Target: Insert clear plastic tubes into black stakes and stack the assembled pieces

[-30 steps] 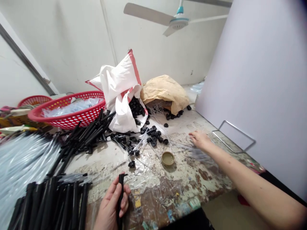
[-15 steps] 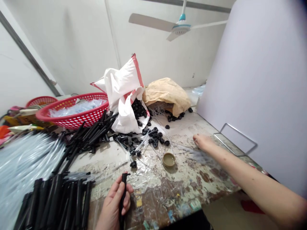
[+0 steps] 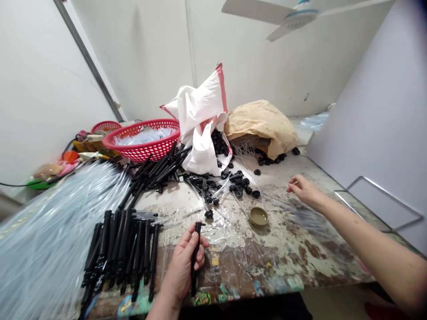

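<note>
My left hand (image 3: 185, 258) is wrapped round a black plastic tube (image 3: 196, 262) with a small side spout near its top, held upright over the front edge of the table. My right hand (image 3: 306, 191) is held over the right of the table, fingers curled together. What they pinch, if anything, is too small to make out. Thin clear tubes (image 3: 307, 220) lie on the table below it. Between the hands stands a small round dish (image 3: 259, 218) holding clear liquid. Several black caps (image 3: 238, 186) lie loose behind the dish.
Bundled black tubes (image 3: 123, 249) and a big heap of long clear tubes (image 3: 66, 209) fill the left. Behind are a red basket (image 3: 143, 153), a white sack (image 3: 203, 106) spilling black caps and a brown paper bag (image 3: 263, 124). A metal wire frame (image 3: 390, 195) stands at the right.
The view has swung left, so everything sits further right in the picture. My left hand still grips the black tube. My right hand stays at about the same spot over the table.
</note>
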`<act>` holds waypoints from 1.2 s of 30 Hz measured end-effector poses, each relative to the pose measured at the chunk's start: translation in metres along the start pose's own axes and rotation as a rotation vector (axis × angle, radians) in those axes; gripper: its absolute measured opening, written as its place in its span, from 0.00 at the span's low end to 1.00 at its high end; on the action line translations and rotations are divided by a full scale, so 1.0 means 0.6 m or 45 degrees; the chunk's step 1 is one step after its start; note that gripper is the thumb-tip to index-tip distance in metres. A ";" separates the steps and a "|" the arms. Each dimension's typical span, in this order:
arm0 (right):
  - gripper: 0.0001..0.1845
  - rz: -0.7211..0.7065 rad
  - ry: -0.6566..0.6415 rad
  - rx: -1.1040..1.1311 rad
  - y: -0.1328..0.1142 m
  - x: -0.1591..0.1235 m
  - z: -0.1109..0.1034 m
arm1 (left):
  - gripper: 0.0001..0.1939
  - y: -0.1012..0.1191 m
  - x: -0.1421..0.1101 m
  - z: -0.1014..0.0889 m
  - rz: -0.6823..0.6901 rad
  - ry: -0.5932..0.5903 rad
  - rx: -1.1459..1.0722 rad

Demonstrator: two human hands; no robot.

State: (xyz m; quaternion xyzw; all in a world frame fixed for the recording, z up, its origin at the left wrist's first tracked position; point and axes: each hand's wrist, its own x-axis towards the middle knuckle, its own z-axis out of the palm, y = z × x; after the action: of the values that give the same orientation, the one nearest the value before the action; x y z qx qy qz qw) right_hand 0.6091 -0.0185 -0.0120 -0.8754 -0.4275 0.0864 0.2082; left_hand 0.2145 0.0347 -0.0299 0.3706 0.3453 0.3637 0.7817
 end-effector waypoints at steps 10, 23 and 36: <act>0.10 -0.526 -0.250 0.120 -0.118 -0.131 0.013 | 0.18 0.001 0.000 0.002 -0.002 0.010 0.010; 0.09 -0.795 0.074 -0.387 -0.132 -0.147 0.029 | 0.15 -0.001 -0.003 0.004 -0.033 -0.002 0.090; 0.09 -0.538 -0.441 0.746 -0.279 -0.235 0.089 | 0.15 -0.011 -0.005 -0.004 0.023 -0.073 0.056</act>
State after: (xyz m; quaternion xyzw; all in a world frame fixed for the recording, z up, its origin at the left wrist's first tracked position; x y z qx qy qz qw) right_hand 0.3846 -0.0220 0.0096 -0.6442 -0.5844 0.3063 0.3870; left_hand 0.2134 0.0300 -0.0357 0.4011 0.3273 0.3525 0.7796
